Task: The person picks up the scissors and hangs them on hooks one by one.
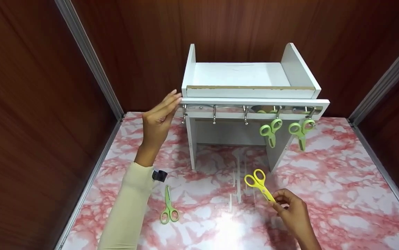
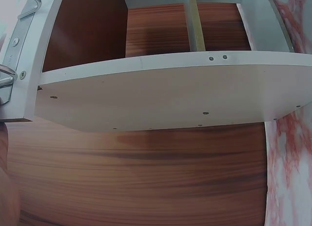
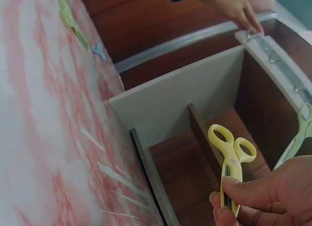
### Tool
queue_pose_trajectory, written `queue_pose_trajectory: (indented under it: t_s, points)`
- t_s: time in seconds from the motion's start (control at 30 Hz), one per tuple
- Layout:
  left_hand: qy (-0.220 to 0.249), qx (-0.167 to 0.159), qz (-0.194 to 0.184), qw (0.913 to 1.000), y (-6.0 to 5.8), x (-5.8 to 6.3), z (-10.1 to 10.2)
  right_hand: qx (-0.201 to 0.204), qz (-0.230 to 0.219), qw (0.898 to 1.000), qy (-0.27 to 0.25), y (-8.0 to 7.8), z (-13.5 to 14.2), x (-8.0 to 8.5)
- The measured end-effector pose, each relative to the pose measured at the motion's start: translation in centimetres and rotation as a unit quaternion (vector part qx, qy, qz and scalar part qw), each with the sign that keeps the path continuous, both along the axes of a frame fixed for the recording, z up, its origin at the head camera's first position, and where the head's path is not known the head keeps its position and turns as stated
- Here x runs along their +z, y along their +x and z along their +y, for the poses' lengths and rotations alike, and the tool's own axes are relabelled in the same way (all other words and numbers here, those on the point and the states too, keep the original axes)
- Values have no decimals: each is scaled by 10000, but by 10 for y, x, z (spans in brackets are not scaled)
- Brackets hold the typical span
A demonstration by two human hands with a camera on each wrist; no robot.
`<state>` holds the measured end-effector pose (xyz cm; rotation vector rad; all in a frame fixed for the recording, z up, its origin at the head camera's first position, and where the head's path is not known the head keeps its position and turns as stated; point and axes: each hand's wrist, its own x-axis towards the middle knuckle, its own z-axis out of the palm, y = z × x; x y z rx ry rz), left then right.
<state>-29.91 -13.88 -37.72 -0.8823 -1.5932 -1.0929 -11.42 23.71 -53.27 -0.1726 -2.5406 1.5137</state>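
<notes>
One hand, the right hand [image 1: 292,211], pinches yellow scissors [image 1: 262,188] by the blade end above the marbled table [image 1: 338,198]. The left hand [image 1: 156,119], fingers extended, touches the left end of the hook rail [image 1: 230,109]; I see two green scissors [image 1: 302,134] hanging at its other end.

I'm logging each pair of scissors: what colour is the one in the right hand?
The scissors in the right hand are yellow, clearest in the head view.

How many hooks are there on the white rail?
5, in one row along the rail: the first hook, beside the left hand; the second; the third, in the middle; the fourth, bearing green scissors; the fifth, bearing another pair.
</notes>
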Motion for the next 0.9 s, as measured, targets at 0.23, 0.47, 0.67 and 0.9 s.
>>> queue_pose_trajectory:
  t_s: [0.23,0.47,0.67,0.9]
  points:
    - [5,37,40,10000,2,3,2,67,39,10000,-21,1,-2,8]
    - [-16,88,24,10000,2,2,1,75,290,9996,-3,3,-3,16]
    - [5,115,28,9999,1,1,0,90,158,9997,-189,2,-4,22]
    - [-24,115,-52,9999,1,0,0,103,128,9993,-337,1,-5,24]
